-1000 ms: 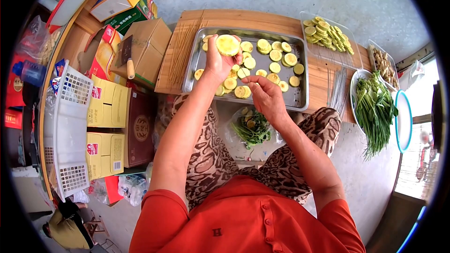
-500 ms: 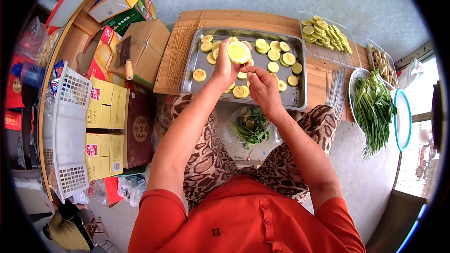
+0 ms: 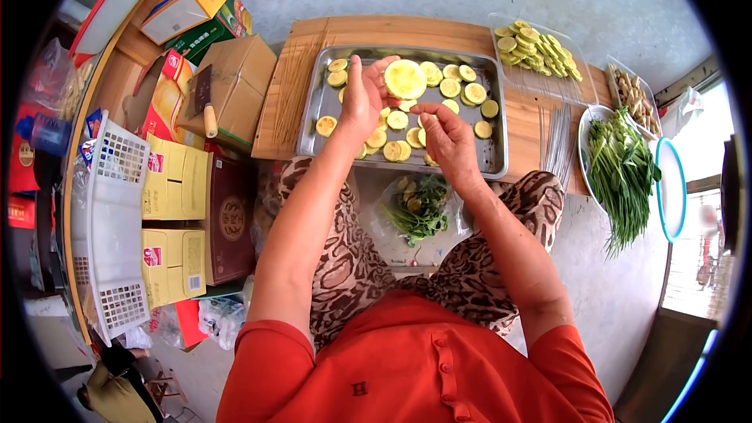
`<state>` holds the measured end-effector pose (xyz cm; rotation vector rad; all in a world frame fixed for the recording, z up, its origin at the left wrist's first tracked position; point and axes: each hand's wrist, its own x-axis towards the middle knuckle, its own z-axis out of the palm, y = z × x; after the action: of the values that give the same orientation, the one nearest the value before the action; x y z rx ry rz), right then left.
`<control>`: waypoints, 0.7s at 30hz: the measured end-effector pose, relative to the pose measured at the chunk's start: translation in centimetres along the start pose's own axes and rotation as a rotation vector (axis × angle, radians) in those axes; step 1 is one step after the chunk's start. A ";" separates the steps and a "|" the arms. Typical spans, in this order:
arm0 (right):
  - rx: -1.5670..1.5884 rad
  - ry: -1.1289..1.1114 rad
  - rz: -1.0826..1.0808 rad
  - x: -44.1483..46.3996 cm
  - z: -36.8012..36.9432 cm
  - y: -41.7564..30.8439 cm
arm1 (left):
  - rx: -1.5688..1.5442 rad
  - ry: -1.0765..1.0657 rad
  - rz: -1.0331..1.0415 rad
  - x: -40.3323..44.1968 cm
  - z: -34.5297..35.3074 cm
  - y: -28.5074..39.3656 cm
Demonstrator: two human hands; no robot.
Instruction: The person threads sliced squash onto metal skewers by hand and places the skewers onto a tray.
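Observation:
My left hand is over the tray, its thumb raised and fingers spread. Beside its fingertips a large round zucchini slice is held up above the tray; whether the fingers still touch it I cannot tell. Just below and right of that slice, my right hand is closed in a pinch on what looks like a thin skewer, mostly hidden, that carries the slice. Under both hands lies a metal tray with several loose zucchini slices scattered in it.
Thin skewers lie right of the tray, with bamboo sticks on the left of the wooden board. A clear container of slices, a bowl of greens and boxes stand around. A bag of greens sits below.
My left hand has opened from around the zucchini slice, its thumb now apart from it. The slice sits slightly further right, and my right hand keeps its pinch.

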<state>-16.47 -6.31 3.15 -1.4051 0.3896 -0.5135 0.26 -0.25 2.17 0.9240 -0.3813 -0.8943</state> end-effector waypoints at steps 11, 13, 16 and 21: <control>0.214 0.180 -0.001 0.6 -4.8 -1.3 | 0.352 0.329 -0.029 0.5 -7.3 0.9; 0.273 0.176 0.007 0.5 -5.5 -1.4 | 0.496 0.386 -0.096 1.1 -8.5 1.3; 0.319 0.190 0.032 0.4 -6.3 -1.7 | 0.681 0.361 -0.135 2.0 -9.5 2.0; 0.334 0.187 0.050 0.2 -6.9 -1.7 | 1.050 0.383 -0.067 5.2 -10.5 0.5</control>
<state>-20.24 -12.25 3.90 -1.0264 0.4648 -0.6400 10.30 1.22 -3.83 2.0432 -0.4906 -0.5153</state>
